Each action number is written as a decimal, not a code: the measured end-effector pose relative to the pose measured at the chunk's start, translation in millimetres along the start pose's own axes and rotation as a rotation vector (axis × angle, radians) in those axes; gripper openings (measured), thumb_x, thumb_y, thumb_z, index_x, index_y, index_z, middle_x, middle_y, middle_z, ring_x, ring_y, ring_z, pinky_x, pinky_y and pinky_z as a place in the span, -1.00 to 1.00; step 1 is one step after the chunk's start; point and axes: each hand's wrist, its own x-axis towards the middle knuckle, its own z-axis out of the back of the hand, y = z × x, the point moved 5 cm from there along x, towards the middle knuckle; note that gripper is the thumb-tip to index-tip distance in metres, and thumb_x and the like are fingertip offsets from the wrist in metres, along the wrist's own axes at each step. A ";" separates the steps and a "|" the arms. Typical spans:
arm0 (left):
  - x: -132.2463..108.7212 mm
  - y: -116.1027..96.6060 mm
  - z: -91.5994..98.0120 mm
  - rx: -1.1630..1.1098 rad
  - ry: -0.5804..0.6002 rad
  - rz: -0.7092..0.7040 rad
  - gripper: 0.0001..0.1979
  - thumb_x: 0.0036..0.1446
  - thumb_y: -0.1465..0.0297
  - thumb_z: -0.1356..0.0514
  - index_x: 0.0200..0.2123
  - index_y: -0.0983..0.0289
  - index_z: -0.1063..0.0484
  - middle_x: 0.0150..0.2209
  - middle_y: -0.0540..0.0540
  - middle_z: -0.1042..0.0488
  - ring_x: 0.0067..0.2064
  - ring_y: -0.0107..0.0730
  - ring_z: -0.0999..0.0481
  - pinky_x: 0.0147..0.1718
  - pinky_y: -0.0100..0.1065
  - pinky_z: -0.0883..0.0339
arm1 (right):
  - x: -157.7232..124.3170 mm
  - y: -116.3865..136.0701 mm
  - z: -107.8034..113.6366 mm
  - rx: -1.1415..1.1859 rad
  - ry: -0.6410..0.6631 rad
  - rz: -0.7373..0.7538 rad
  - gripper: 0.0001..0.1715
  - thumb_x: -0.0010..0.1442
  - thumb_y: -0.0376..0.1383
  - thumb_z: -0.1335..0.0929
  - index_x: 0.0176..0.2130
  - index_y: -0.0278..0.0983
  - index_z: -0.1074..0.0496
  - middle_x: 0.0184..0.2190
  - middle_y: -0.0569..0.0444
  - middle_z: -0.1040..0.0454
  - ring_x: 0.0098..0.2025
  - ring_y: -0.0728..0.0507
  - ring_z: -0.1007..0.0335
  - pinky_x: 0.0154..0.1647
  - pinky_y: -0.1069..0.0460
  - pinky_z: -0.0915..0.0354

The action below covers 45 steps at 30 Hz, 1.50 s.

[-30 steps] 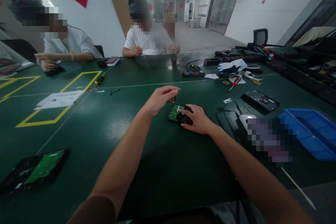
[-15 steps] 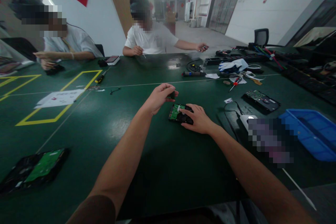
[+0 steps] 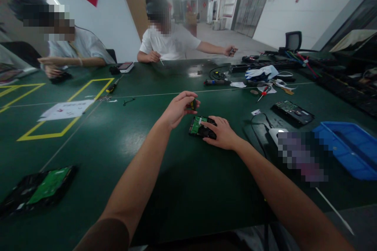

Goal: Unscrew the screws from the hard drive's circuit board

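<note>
A hard drive [image 3: 195, 126] lies on the green table with its green circuit board facing up. My right hand [image 3: 222, 133] rests over its right side, fingers spread across it and pressing it against the tabletop. Just above the drive's far left edge, my left hand [image 3: 183, 108] is closed around a black-and-yellow screwdriver [image 3: 193, 104]. Only a bit of the handle shows between the fingers; the shaft and tip cannot be made out.
Another hard drive [image 3: 293, 113] lies at right, near a blue tray [image 3: 349, 145] and a cable. A third drive [image 3: 48, 188] is front left. Farther off are a red screwdriver [image 3: 264, 93], a yellow-black screwdriver [image 3: 112, 87] and paper [image 3: 67, 110]. Two people sit across the table.
My left fingers have shifted slightly and the screwdriver has turned in them, so its yellow part now shows. My right hand and the hard drive have stayed put.
</note>
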 end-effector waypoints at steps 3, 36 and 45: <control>0.1 0.9 -2.6 -0.093 0.019 0.016 -0.88 0.23 0.39 -0.21 -0.15 0.24 -0.47 -0.19 0.15 -0.59 -0.14 -0.28 -0.59 -0.19 -0.27 -0.50 | 0.0 0.1 0.4 -0.006 -0.001 0.003 -0.18 0.27 0.16 -0.37 0.39 -0.02 -0.26 0.36 -0.18 -0.16 0.36 -0.48 -0.09 0.34 -0.40 -0.01; 3.6 3.8 3.0 0.194 -0.063 -0.069 -0.80 0.20 0.22 -0.28 -0.27 0.25 -0.51 -0.16 0.16 -0.57 -0.13 -0.27 -0.54 -0.39 -0.40 -0.42 | 0.4 0.1 1.0 0.001 0.013 0.001 -0.17 0.26 0.17 -0.37 0.39 0.00 -0.24 0.36 -0.16 -0.15 0.37 -0.48 -0.08 0.34 -0.42 -0.02; 5.0 2.2 6.0 0.129 -0.043 -0.067 -0.84 0.24 0.28 -0.23 -0.22 0.22 -0.54 -0.17 0.15 -0.56 -0.12 -0.29 -0.54 -0.34 -0.39 -0.42 | 0.1 0.6 2.2 0.001 0.002 0.001 -0.18 0.26 0.17 -0.37 0.38 0.00 -0.25 0.35 -0.16 -0.17 0.36 -0.47 -0.10 0.34 -0.41 -0.02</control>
